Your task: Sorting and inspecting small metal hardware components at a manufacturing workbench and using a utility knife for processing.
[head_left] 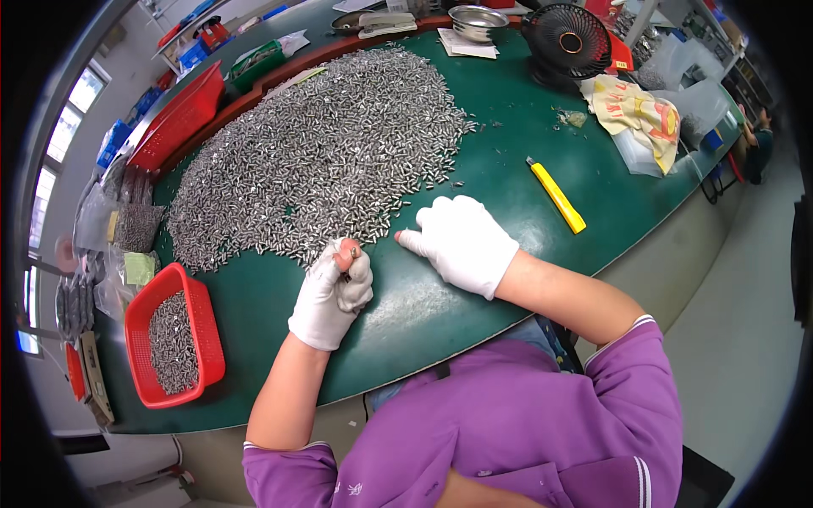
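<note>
A wide heap of small silvery metal pins (322, 144) covers much of the green table (423, 305). At its near edge is my left hand (330, 296), in a white glove with bare fingertips showing. Its thumb and fingers are closed in a pinch on a small metal pin (354, 252). My right hand (466, 244), also white-gloved, is just right of the heap, low over the table. Its fingers curl under, and the bare tip of one digit points left toward the pins. What lies inside those curled fingers is hidden.
A red plastic basket (216, 339) with pins stands at the left. A yellow utility knife (557, 198) lies to the right. Farther back are a black fan (567, 41), a metal bowl (477, 23) and a patterned cloth (635, 118). Another red basket (179, 118) stands far left.
</note>
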`<state>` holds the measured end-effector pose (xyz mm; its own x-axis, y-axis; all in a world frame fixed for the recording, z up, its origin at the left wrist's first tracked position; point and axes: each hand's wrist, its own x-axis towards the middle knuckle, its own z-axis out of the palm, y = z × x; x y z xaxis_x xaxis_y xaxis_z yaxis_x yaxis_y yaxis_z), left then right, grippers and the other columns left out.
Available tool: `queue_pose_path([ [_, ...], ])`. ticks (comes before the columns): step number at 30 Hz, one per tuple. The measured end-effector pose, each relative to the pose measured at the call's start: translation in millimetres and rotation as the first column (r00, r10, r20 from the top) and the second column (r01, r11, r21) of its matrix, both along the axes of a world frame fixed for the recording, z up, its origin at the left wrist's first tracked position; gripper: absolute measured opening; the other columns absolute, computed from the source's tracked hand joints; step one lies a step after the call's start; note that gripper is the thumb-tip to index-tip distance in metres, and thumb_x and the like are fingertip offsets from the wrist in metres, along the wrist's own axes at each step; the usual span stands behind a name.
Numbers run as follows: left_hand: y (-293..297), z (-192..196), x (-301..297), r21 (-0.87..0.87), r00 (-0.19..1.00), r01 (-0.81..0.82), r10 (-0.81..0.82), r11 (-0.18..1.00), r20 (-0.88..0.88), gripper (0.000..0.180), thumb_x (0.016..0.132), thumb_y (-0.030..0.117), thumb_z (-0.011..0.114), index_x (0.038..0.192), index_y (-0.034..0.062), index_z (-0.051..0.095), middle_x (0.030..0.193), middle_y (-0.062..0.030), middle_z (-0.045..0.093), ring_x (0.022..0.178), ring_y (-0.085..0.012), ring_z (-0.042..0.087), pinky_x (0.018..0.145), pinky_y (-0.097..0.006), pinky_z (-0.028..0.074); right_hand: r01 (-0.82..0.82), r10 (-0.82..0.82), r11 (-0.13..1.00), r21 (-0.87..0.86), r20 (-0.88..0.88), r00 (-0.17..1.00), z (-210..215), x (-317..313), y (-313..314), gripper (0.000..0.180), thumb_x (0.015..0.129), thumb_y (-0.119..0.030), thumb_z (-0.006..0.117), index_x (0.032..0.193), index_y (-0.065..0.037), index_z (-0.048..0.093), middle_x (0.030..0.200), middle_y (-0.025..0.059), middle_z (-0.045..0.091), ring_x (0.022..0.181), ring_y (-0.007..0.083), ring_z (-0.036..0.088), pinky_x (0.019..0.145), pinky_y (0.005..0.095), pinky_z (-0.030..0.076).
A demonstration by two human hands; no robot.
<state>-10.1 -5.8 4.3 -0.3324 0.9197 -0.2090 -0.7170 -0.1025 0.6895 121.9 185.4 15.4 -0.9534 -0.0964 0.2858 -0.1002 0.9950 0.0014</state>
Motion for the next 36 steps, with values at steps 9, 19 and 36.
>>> queue_pose_path([
  [9,1.5,0.5,0.5,-0.004,0.998,0.043,-0.043,0.999,-0.035,0.024,0.093,0.033,0.063,0.092,0.015,0.047,0.072,0.0018,0.042,0.053,-0.0081,0.033,0.049,-0.024,0.027,-0.033,0.034,0.999,-0.039,0.004,0.999,0.9,-7.7,-2.4,0.023,0.079,-0.018,0.06,0.102,-0.015,0.067,0.082,0.0076,0.057,0.08,0.0262,0.058,0.065,0.0402,0.046],
  [19,1.2,3.7,4.1,-0.018,0.999,0.027,-0.028,0.999,-0.04,0.021,0.091,0.031,0.065,0.089,0.0153,0.051,0.077,0.0004,0.05,0.056,-0.0084,0.036,0.052,-0.023,0.03,0.315,-0.314,0.948,-0.055,-0.334,0.888,43.9,-7.2,40.7,0.005,0.075,-0.018,0.066,0.074,-0.013,0.065,0.08,0.0071,0.058,0.079,0.0258,0.06,0.069,0.0398,0.049],
  [36,-0.9,2.6,3.6,0.004,0.993,0.036,-0.036,0.999,0.108,0.018,0.091,0.029,0.061,0.09,0.0138,0.052,0.08,-0.003,0.051,0.06,-0.0103,0.04,0.054,-0.023,0.031,0.026,-0.06,0.969,-0.247,-0.13,0.99,10.7,-44.0,42.8,0.018,0.072,-0.011,0.068,0.088,-0.017,0.073,0.082,0.007,0.062,0.082,0.0288,0.061,0.072,0.0409,0.051],
])
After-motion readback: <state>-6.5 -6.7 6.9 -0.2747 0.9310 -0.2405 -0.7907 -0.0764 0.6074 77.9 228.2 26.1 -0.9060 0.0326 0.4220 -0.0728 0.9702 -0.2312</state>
